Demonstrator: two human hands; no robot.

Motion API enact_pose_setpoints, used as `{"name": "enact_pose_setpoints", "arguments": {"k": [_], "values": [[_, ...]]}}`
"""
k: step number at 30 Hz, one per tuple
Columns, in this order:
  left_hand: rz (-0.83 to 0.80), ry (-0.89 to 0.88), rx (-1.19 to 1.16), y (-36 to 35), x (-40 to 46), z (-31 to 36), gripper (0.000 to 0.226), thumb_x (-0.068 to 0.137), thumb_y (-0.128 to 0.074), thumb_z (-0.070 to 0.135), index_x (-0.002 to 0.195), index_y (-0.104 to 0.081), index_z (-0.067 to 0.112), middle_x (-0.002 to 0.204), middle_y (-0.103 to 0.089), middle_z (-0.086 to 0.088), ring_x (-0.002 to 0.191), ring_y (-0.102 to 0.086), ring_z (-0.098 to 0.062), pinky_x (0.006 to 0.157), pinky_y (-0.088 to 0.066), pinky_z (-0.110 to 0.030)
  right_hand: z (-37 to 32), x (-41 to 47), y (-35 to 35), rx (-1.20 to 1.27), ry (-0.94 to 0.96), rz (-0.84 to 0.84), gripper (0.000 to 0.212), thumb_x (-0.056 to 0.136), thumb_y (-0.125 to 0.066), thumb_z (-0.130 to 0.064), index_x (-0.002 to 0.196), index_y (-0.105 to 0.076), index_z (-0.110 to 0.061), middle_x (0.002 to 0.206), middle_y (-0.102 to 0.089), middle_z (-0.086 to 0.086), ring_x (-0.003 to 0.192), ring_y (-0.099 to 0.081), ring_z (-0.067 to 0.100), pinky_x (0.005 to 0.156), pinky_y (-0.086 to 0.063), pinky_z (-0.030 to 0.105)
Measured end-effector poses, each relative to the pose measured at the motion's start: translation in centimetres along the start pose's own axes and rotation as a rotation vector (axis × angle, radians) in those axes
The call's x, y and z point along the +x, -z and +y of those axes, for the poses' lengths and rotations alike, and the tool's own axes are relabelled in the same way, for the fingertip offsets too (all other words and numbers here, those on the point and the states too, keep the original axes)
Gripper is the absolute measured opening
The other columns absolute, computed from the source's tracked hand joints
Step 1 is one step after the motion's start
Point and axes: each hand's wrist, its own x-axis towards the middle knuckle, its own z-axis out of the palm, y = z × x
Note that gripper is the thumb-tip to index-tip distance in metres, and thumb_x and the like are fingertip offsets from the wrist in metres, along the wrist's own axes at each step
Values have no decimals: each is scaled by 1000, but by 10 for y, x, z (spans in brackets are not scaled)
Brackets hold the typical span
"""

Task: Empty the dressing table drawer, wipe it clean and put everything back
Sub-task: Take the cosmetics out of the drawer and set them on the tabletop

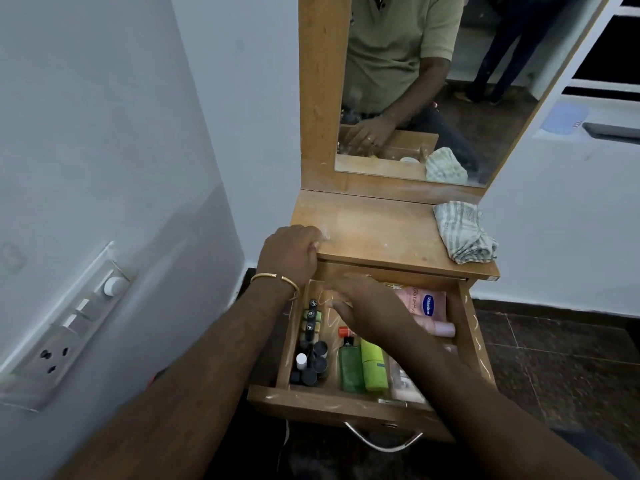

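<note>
Head view: open wooden drawer pulled out under the wooden counter, holding dark nail-polish bottles left, green bottle and lime tube centre, pink lotion tube at back. Left hand rests curled on the counter's front-left edge, holding nothing. Right hand reaches into the drawer, blurred; grip cannot be told. Striped grey cloth lies on the counter's right.
</note>
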Motion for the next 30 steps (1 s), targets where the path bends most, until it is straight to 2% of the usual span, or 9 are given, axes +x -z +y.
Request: {"name": "enact_pose_setpoints", "arguments": {"k": [4,8,12,19,21,23,25,26,30], "values": [[-18,-3,-70,1,9,-10,18,88,-54,17,98,-69,21,94,-70,0,90,-59,-26,75,-47,-35,-3,27,-6,-41,108,-128,35,93,-61,-24,127,-63,-26,127,-64,-1,118,-56,20,93,-49,37],[-14,-25,-80,0,9,-16,18,88,-55,15,98,-69,23,92,-69,4,89,-58,-22,71,-42,-30,0,36,-7,-48,169,-208,36,89,-64,-16,123,-66,-29,129,-64,-5,117,-58,18,90,-50,35],[-36,-35,-84,2,7,-14,22,89,-53,10,98,-67,23,92,-68,3,89,-56,-23,70,-38,-29,0,40,-7,-121,177,-253,36,92,-62,-20,126,-63,-31,131,-62,-7,116,-58,19,87,-51,35],[-124,-62,-181,11,-4,-12,29,91,-59,19,119,-63,25,112,-68,4,105,-60,-20,89,-49,-37,4,35,5,-82,37,-198,19,92,-62,-29,108,-67,-36,113,-68,-11,105,-62,14,83,-52,34],[-114,-69,-218,13,-11,-8,32,89,-61,14,120,-64,22,113,-68,4,106,-60,-18,92,-48,-35,6,31,18,-16,-18,-144,17,90,-65,-27,104,-68,-35,108,-68,-10,98,-63,13,82,-54,36],[-115,-58,-268,15,-19,-3,32,87,-60,5,117,-66,17,111,-68,4,104,-59,-14,94,-47,-27,7,27,34,46,-40,-105,15,89,-67,-25,102,-70,-32,100,-66,-9,92,-63,14,78,-54,36],[-156,-36,-341,19,-26,3,35,86,-57,-2,116,-66,14,108,-66,4,98,-57,-9,87,-41,-6,7,26,50,88,-30,-66,13,88,-67,-24,99,-69,-32,95,-62,-11,88,-60,14,77,-53,38],[-185,-26,-379,21,-29,6,36,87,-56,-3,118,-66,13,107,-64,4,96,-57,-7,82,-38,0,6,26,57,103,-20,-39,12,88,-68,-24,97,-69,-32,94,-61,-12,87,-59,12,77,-53,38],[-240,-20,-500,30,-34,16,31,86,-68,9,115,-64,18,82,-59,13,71,-54,6,64,-38,-7,-2,28,82,211,46,67,14,87,-69,-19,96,-68,-29,94,-64,-12,82,-61,5,75,-53,40]]}}
